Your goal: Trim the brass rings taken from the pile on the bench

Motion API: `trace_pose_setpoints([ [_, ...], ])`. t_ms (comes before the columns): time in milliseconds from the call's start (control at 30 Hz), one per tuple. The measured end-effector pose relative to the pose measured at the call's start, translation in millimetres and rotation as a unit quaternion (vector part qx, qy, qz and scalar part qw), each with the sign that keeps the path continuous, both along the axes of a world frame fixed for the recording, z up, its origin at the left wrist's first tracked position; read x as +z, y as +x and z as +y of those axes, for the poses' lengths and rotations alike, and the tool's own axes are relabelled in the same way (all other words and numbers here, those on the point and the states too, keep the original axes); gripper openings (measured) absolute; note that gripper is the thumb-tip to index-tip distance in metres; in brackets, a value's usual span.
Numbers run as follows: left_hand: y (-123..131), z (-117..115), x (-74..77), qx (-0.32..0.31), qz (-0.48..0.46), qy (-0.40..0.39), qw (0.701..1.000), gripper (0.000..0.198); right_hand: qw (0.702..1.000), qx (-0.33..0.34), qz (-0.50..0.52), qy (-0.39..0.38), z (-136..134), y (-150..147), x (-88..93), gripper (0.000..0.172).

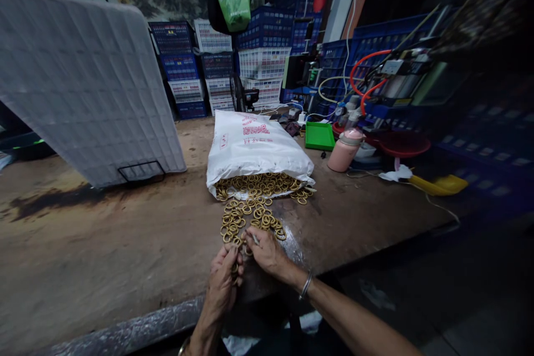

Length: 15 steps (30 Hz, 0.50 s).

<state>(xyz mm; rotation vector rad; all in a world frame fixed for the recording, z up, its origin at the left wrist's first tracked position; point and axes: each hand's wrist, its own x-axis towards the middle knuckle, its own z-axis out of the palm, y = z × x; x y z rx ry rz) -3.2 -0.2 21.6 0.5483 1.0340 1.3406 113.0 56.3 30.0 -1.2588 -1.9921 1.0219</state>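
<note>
My left hand (225, 273) is closed near the table's front edge, its fingers curled around several gold-coloured metal rings (235, 270). Just ahead and to the right, the fingers of my right hand (267, 251) are pinched together at the near side of a loose pile of the same rings (232, 218). Whatever is in that pinch is too small and covered to make out. The pile spreads from the mouth of a white woven sack (258, 147) with red print, which lies on its side, full of rings.
A tall white padded panel (92, 89) stands on the wooden table (137, 245) at left. To the right are a green tray (319, 136), a pink bottle (345, 151), a yellow scoop (440, 184) and a machine with orange hoses (400, 80). Stacked crates (265, 28) line the back.
</note>
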Motion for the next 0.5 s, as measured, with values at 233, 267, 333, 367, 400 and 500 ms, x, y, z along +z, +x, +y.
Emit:
trace_pose_setpoints([
  [233,1,3,1.3,0.023,0.0,0.016,1.0,0.03,0.977,0.061,-0.177,0.106,-9,2,-3.3,0.022],
  [267,1,2,0.4,0.023,0.006,0.016,1.0,0.029,0.974,0.064,-0.188,0.11,-10,3,-1.5,0.023],
  [333,0,2,-2.3,0.023,0.017,0.016,0.999,0.029,0.97,0.07,-0.205,0.112,-10,3,1.7,0.025],
  [367,0,2,-4.0,0.024,0.021,0.017,0.999,0.028,0.968,0.071,-0.215,0.112,-10,3,2.7,0.025],
  [400,0,2,-5.7,0.024,0.025,0.018,0.999,0.028,0.965,0.069,-0.225,0.112,-10,2,3.2,0.024],
  [500,-1,3,-9.6,0.026,0.035,0.008,0.999,0.028,0.958,0.055,-0.257,0.115,-11,0,1.8,0.02],
])
